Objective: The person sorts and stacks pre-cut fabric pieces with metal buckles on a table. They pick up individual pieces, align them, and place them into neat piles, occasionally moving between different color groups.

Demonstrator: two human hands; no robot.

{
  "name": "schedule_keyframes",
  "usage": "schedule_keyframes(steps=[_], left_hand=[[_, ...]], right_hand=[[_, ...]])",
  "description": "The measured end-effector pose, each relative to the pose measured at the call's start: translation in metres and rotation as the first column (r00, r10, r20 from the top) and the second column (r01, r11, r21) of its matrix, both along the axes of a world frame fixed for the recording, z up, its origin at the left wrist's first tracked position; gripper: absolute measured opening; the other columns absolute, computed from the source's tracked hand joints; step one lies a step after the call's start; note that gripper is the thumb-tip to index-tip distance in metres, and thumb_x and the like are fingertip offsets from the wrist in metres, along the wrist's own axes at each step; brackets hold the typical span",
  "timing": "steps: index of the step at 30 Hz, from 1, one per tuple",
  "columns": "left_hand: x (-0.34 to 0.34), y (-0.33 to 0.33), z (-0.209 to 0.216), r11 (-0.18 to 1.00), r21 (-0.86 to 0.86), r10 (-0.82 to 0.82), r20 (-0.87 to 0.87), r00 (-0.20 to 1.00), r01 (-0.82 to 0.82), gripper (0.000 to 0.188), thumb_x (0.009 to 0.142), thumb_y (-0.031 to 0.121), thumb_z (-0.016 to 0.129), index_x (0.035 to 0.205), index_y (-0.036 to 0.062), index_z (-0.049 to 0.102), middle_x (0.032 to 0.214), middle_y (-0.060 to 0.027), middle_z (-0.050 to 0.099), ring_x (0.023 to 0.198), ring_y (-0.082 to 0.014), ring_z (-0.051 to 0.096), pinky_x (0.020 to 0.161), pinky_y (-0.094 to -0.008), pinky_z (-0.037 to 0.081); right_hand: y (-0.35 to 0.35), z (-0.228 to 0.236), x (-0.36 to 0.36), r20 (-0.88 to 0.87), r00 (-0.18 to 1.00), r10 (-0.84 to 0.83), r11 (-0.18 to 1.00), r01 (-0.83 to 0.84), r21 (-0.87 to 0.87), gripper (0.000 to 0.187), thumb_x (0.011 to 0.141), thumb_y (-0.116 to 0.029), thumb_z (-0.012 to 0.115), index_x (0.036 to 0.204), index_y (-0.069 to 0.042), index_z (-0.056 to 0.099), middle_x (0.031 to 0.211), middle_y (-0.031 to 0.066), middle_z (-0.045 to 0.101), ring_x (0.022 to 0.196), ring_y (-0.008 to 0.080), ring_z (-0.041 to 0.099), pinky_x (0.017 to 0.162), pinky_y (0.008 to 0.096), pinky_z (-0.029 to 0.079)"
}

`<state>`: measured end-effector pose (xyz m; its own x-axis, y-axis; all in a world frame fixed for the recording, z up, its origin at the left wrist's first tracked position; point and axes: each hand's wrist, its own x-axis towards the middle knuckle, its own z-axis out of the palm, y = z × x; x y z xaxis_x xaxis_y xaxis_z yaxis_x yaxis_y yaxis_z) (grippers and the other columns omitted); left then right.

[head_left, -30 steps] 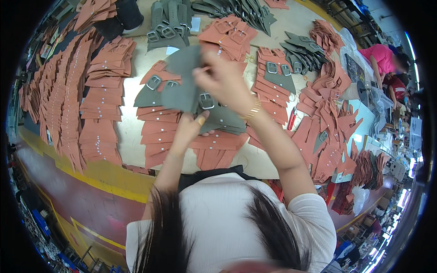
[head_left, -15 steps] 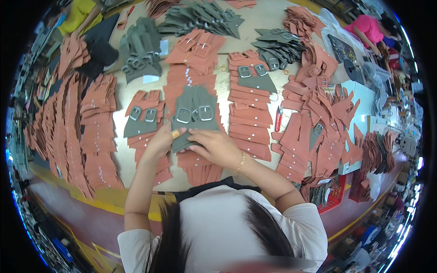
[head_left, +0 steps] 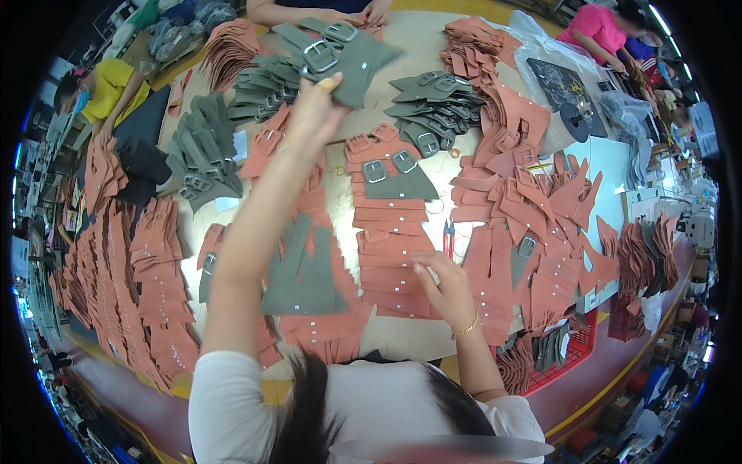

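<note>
My left hand [head_left: 318,112], a yellow band on one finger, stretches to the far side of the table. It grips a dark green strap piece with two silver buckles [head_left: 352,66], above a pile of similar green buckled pieces [head_left: 267,87]. My right hand [head_left: 448,288] is open, fingers apart, over the right edge of a stack of coral pieces [head_left: 386,259]. Between my arms a green two-strap piece [head_left: 305,290], no buckles showing, lies on another coral stack [head_left: 325,329]. A green piece with two buckles [head_left: 398,185] rests on the coral stack near my right hand.
Red-handled snips [head_left: 448,238] lie right of the middle stack. More green buckled pieces [head_left: 433,108] and loose coral pieces [head_left: 533,201] are to the right. A thread cone [head_left: 560,131] stands farther back. Across the table are another person's hands [head_left: 376,12]. A red crate [head_left: 576,348] sits lower right.
My left hand has carried the green buckled piece from in front of me to the far pile. My right hand has let go and moved right. Another green piece now shows on the coral stack.
</note>
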<state>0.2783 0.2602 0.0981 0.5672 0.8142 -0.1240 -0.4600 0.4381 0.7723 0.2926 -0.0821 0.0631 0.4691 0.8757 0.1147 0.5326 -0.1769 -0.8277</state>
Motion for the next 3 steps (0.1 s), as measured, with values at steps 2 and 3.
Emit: schedule_keyframes(steps=[2, 3], left_hand=[[0.061, 0.016, -0.034, 0.978, -0.118, 0.172, 0.007, 0.985, -0.17, 0.061, 0.091, -0.005, 0.054, 0.14, 0.0255, 0.032, 0.138, -0.003, 0.042, 0.123, -0.0295, 0.044, 0.097, -0.0655, 0.036], [0.076, 0.029, -0.05, 0.984, -0.084, 0.16, 0.055, 0.986, -0.155, 0.061, 0.091, -0.005, 0.054, 0.14, 0.0255, 0.032, 0.138, -0.003, 0.042, 0.123, -0.0295, 0.044, 0.097, -0.0655, 0.036]], right_hand=[[-0.003, -0.008, 0.0, 0.003, 1.0, 0.023, 1.0, -0.023, 0.003, 0.013, 0.089, -0.009, 0.064, 0.099, -0.002, 0.069, 0.096, 0.0128, 0.069, 0.091, 0.0283, 0.067, 0.08, 0.035, 0.052], [-0.004, -0.01, 0.003, 0.006, 0.999, 0.039, 0.999, -0.039, -0.005, 0.014, 0.089, -0.01, 0.063, 0.1, -0.004, 0.069, 0.096, 0.0128, 0.069, 0.092, 0.0279, 0.067, 0.081, 0.035, 0.052]])
